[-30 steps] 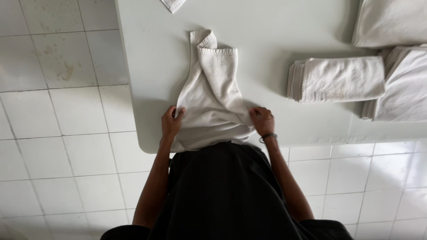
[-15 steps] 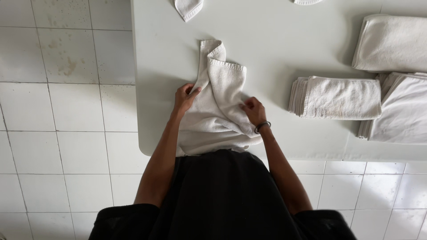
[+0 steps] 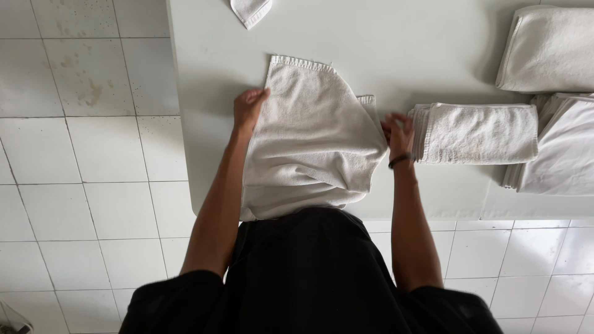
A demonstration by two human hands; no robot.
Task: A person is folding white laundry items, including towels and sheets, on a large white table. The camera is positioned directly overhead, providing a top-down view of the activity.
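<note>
Seen from the head camera, a white terry-cloth towel [image 3: 312, 139] lies on the pale grey-green desk [image 3: 204, 74], directly in front of the person in the black garment [image 3: 309, 272]. A second ago it stood bunched into a narrow peak between the hands; half a second ago it was still gathered and twisted; now it is spread broad and nearly flat, so the cloth has been opened out and its edges can be found and lined up. The left hand [image 3: 247, 110] rests at the towel's left edge near the far hemmed corner, fingers curled over the border and seemingly pinching it, though the grip itself is partly hidden. The right hand [image 3: 399, 133], a dark band at its wrist, sits at the right edge with fingers bent around the cloth, just beside a folded white towel [image 3: 476, 133] but not clearly touching it. The spread towel's long axis runs from the person outward across the desk, its hemmed far edge pointing away and tilted a little to the right; the near end hangs over the desk's front edge against the dark garment. A second layer or corner shows at the far right. Farther right lie more folded white towels [image 3: 547, 49], stacked well apart, and a small white cloth corner [image 3: 250, 9] shows at the top.
</note>
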